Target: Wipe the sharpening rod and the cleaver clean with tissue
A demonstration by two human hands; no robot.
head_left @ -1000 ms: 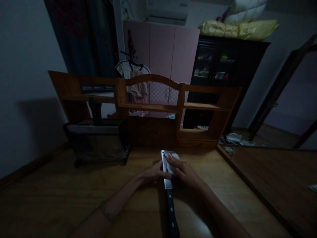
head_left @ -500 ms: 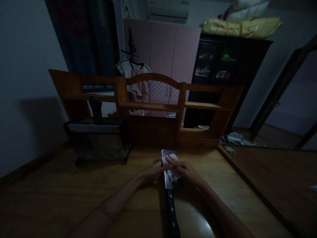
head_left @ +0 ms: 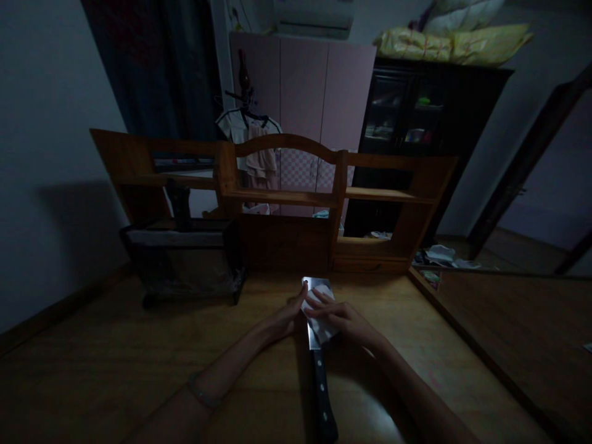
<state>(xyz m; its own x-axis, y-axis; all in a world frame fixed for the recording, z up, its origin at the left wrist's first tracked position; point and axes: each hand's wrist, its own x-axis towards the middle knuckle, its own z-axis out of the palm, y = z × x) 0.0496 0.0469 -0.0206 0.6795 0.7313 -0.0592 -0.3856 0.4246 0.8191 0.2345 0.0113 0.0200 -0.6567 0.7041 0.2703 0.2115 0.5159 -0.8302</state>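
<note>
A cleaver (head_left: pixel 322 385) with a black riveted handle points away from me over the wooden table, its handle toward me. My left hand (head_left: pixel 290 313) grips the left edge of the metal blade (head_left: pixel 312 338), thumb at the far corner by the hole; its other fingers are mostly hidden. On the blade lies a crumpled white cloth or tissue (head_left: pixel 324 330). My right hand (head_left: pixel 345 319) holds it there, fingers stretched across it and pressing it against the metal.
A black-framed knife holder (head_left: pixel 182 240) with a dark handle sticking up stands at the left. Behind the hands, a wooden shelf unit (head_left: pixel 287 198) spans the back of the table (head_left: pixel 250 394). A raised wooden edge (head_left: pixel 467 333) runs along the right.
My left thumb has come up to the blade's far left corner, where the left fingers earlier reached across toward the right hand. The right hand stays on the white cloth, its fingers slightly shifted.
</note>
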